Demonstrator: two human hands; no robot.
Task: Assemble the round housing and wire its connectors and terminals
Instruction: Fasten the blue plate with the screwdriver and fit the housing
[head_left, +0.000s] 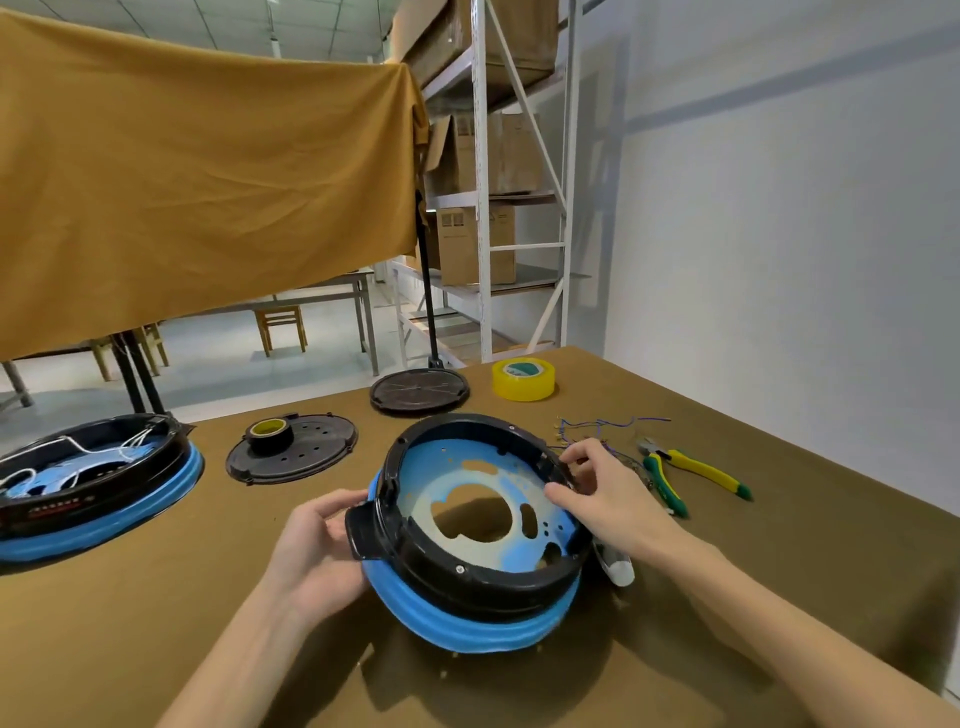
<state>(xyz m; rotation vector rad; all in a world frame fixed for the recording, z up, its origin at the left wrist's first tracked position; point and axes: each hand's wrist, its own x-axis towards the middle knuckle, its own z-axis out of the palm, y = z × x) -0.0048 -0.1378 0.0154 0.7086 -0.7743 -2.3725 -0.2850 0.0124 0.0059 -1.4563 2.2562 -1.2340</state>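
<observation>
The round housing (467, 582), a black ring on a blue base with a holed blue and white inner plate, is tilted up off the brown table. My left hand (317, 551) grips its left side by the black handle lug. My right hand (597, 493) reaches over the right rim, thumb and fingers pinching at the rim where thin wires (602, 426) lead in. The wire bundle, purple and blue with small terminals, lies just behind that hand.
A second wired housing (93, 483) sits at the left. Two black round covers (311, 457) (420, 392) lie behind, one bearing a tape roll (269, 434). Yellow tape (523, 380), green-yellow pliers (691, 475) and a white tool (615, 564) lie right.
</observation>
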